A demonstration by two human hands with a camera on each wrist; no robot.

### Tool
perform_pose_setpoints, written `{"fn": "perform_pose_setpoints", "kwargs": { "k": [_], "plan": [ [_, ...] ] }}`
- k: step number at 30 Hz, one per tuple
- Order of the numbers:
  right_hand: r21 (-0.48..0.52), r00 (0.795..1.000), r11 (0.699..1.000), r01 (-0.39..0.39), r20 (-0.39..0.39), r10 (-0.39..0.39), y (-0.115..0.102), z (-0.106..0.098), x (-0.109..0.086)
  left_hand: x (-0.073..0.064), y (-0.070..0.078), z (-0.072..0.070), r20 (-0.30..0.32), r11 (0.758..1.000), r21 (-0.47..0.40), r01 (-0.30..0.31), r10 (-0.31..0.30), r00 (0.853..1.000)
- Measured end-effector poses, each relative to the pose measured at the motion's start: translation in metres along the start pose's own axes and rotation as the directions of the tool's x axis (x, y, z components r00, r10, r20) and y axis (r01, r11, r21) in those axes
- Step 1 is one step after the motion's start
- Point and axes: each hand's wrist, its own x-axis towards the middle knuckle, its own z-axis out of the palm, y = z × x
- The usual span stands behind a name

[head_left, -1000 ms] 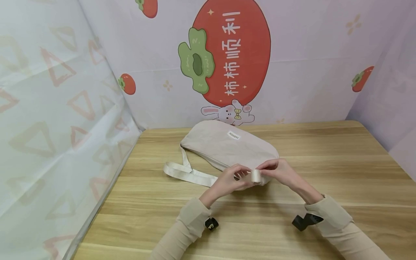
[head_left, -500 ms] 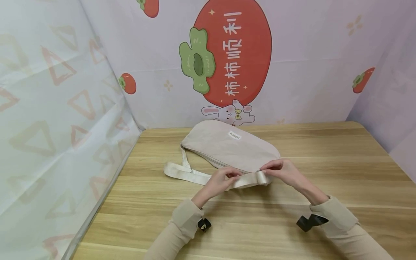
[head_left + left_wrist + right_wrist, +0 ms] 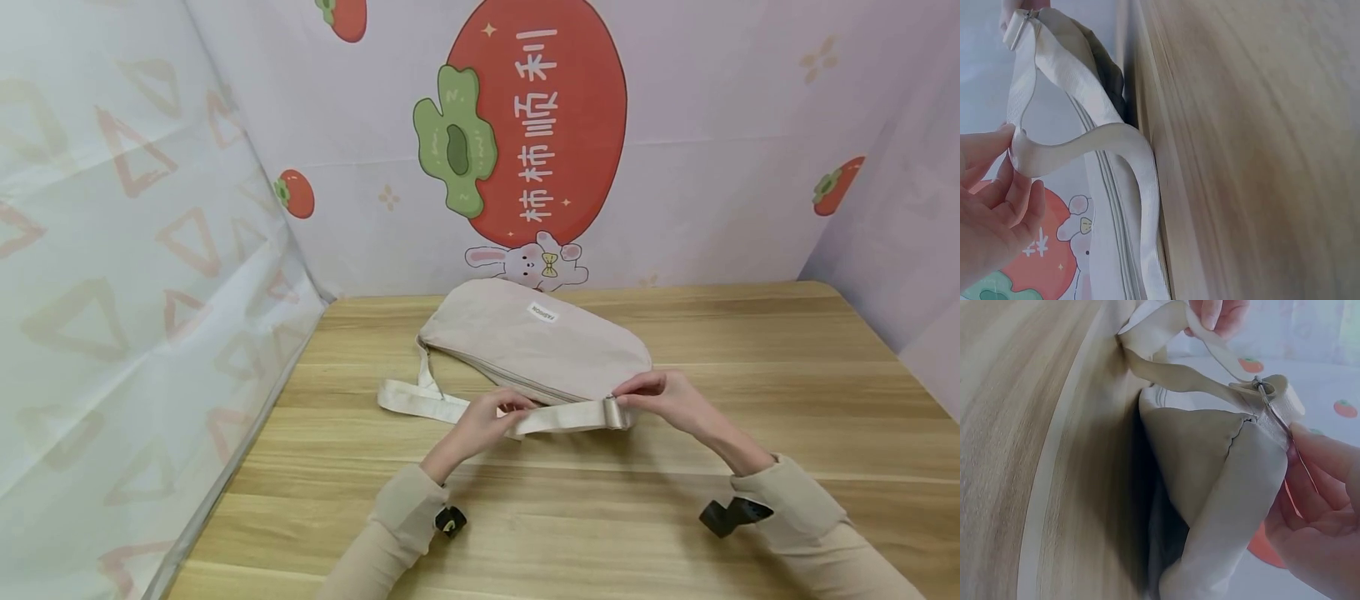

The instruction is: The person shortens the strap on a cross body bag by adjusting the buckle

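A beige shoulder bag lies on the table, its long zipper along the side facing me and a small white label on top. My left hand pinches the pale webbing strap between thumb and fingertips. From there a loop of strap hangs down in the left wrist view. At the bag's right end, my right hand pinches the edge of a metal strap buckle. Strap webbing folds through this buckle. Between the two hands the strap runs nearly straight.
The rest of the strap curls on the wooden table to the left of the bag. A printed cloth backdrop rises behind the table, and another cloth hangs on the left.
My left hand has moved left and slightly down along the strap, away from the buckle, exposing a longer stretch of it. My right hand and the bag's right end have shifted slightly right.
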Motion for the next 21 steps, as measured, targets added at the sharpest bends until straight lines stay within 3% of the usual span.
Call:
{"fn": "perform_pose_setpoints", "kwargs": {
  "k": [9,21],
  "plan": [
    [-0.02,1.0,1.0,0.006,0.016,-0.006,0.003,-0.005,-0.003,-0.005,-0.004,-0.006,-0.02,1.0,0.009,0.004,-0.004,1.0],
    [-0.073,0.992,0.989,0.125,0.041,-0.122,0.009,-0.006,-0.004,-0.009,-0.01,-0.013,0.001,0.998,0.065,0.002,-0.002,1.0]
  ]
}}
